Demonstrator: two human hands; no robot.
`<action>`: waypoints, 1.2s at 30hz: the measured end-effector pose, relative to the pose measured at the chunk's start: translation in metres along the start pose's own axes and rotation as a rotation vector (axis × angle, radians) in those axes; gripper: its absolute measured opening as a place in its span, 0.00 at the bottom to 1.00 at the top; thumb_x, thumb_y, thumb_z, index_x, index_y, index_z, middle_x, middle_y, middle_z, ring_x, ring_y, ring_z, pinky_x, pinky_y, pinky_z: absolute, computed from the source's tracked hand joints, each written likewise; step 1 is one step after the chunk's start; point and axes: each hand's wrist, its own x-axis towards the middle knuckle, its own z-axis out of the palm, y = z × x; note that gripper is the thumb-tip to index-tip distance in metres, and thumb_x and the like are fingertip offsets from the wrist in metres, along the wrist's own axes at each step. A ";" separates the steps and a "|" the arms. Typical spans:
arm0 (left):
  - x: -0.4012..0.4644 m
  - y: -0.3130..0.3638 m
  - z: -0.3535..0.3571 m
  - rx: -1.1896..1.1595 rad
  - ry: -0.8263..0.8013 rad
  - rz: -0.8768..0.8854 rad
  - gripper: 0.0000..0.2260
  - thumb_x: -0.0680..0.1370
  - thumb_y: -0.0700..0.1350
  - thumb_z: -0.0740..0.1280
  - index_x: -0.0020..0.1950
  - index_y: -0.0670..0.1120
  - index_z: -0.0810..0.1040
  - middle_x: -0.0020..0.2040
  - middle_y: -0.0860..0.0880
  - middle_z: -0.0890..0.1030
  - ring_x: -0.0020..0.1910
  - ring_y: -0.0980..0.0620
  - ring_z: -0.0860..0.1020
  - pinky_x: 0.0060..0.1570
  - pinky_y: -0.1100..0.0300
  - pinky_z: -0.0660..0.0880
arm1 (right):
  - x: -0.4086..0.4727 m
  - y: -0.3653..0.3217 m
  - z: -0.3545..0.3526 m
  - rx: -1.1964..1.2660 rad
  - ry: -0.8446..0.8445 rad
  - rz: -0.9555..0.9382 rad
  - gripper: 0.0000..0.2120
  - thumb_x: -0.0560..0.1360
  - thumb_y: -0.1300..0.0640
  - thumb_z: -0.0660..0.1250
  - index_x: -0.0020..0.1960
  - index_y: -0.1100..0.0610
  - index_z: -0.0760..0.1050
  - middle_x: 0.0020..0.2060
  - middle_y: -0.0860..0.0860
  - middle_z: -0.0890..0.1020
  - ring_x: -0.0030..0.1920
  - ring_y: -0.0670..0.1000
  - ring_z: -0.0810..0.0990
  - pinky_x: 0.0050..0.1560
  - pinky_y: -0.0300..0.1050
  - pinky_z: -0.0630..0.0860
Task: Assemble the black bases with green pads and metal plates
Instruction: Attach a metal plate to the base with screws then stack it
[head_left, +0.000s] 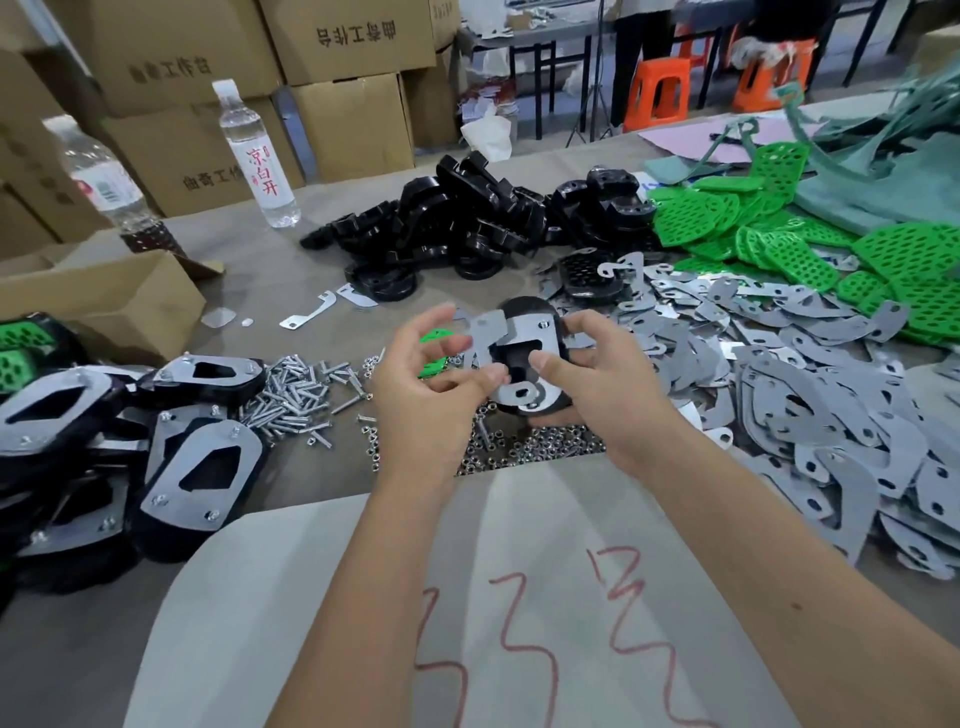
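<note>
Nearest: pale sheet (519, 571) on the worktop (291, 260), red scrawl on it, unreadable. Above it, right hand (587, 395) grips a black base (524, 358) from the right side, thumb curled on its metal plate (530, 338). Left hand (431, 384) pinches a second grey plate piece (485, 332) at the base's upper left edge. Screws (296, 395) and nuts (524, 447) lie beneath. Finished bases (202, 467) left; loose plates (810, 415) right. Farther: black base pile (457, 223), green pads (737, 218). Bottle (257, 156) labelled "凉白开"; cartons (353, 31) printed "曲奇工作台".

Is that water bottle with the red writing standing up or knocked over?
Upright: the water bottle stands on its base, white cap on top.
</note>
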 end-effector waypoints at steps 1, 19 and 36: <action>0.000 -0.001 0.000 0.009 0.015 -0.023 0.22 0.66 0.39 0.79 0.58 0.55 0.84 0.52 0.42 0.85 0.42 0.41 0.86 0.51 0.42 0.84 | 0.000 0.000 0.000 0.009 -0.012 -0.007 0.08 0.81 0.64 0.69 0.58 0.57 0.73 0.42 0.56 0.88 0.42 0.57 0.88 0.36 0.53 0.85; 0.003 0.000 -0.005 0.005 0.035 -0.228 0.13 0.72 0.42 0.81 0.46 0.45 0.77 0.32 0.50 0.80 0.26 0.55 0.75 0.25 0.63 0.71 | -0.004 0.001 0.000 0.023 -0.164 -0.102 0.07 0.81 0.62 0.70 0.56 0.53 0.75 0.46 0.60 0.87 0.44 0.66 0.87 0.39 0.63 0.85; 0.011 0.021 -0.022 -0.341 0.264 -0.340 0.11 0.77 0.38 0.74 0.41 0.47 0.73 0.32 0.50 0.84 0.30 0.51 0.82 0.32 0.54 0.81 | -0.006 0.000 0.003 -1.007 -0.243 -0.467 0.02 0.76 0.53 0.76 0.47 0.48 0.84 0.40 0.41 0.79 0.45 0.43 0.74 0.48 0.47 0.73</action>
